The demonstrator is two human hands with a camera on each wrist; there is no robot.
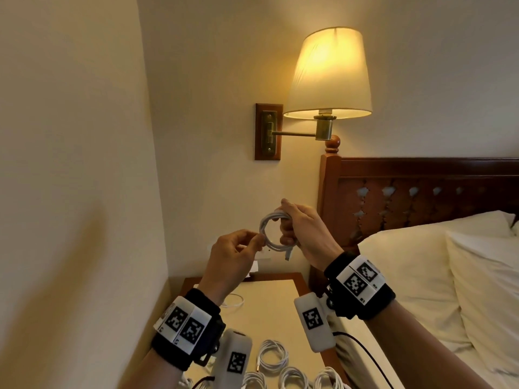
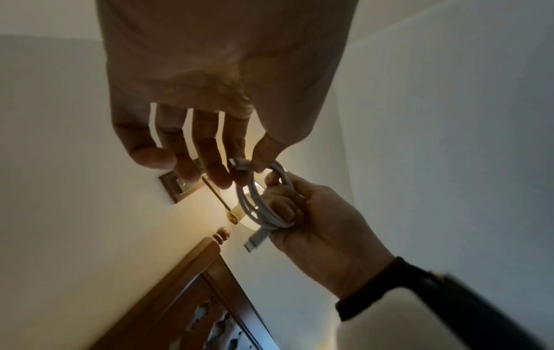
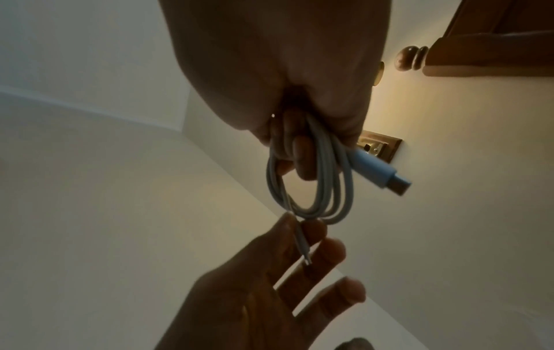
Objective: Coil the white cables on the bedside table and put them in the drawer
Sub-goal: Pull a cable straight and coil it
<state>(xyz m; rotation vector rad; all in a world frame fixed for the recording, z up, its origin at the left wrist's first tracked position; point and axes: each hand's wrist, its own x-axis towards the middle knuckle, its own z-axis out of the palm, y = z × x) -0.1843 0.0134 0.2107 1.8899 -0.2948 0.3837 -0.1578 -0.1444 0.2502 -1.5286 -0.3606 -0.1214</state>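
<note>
A white cable (image 1: 266,230) wound into a small coil hangs in the air above the bedside table (image 1: 280,299). My right hand (image 1: 286,228) grips one side of the coil, fingers curled through the loops (image 3: 317,196). The coil's USB plug (image 3: 380,172) sticks out below that fist. My left hand (image 1: 254,242) pinches the cable's thin free end (image 2: 239,165) between thumb and forefinger, right beside the coil. Its other fingers are spread loosely. Several other coiled white cables (image 1: 273,357) lie on the table's near edge. No drawer shows in any view.
A loose white cable loop (image 1: 234,300) lies on the table under my left wrist. A lit wall lamp (image 1: 328,74) hangs above on a brass arm. The wooden headboard (image 1: 421,192) and a bed with pillows (image 1: 421,262) stand right of the table; a wall closes the left side.
</note>
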